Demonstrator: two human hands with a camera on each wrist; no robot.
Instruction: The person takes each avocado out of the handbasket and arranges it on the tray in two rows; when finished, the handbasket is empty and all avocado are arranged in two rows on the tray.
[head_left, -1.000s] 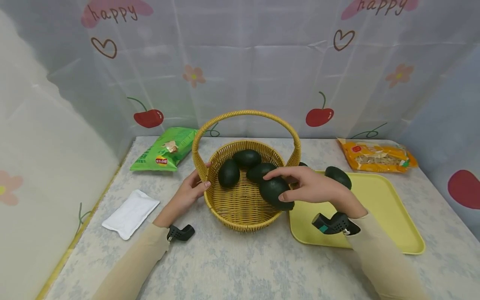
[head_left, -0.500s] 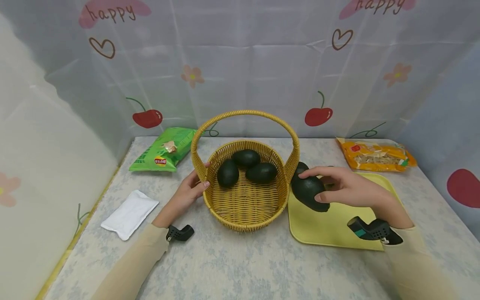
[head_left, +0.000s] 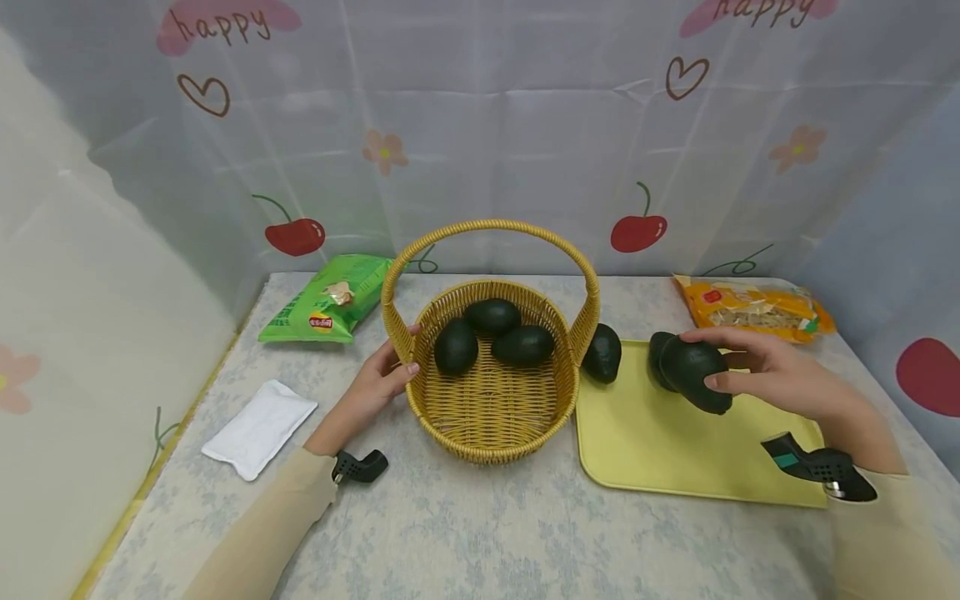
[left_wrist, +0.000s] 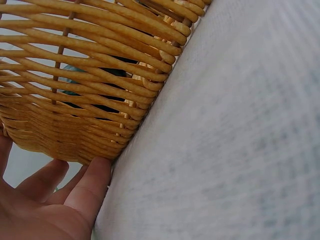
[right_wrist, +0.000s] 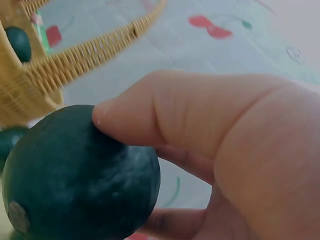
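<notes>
On the desk, the basket is placed in the middle, with three avocados inside. At its right the tray is set, with one avocado at the back left corner; above the tray another avocado is held by the right hand, before a further avocado. Behind the tray the snack packet is laid; left of the basket, the chip bag is placed behind the pouch.

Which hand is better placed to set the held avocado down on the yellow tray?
Likely the right: the right hand grips the avocado over the yellow tray. The left hand touches the side of the basket away from the tray, so the basket stands between them.
</notes>
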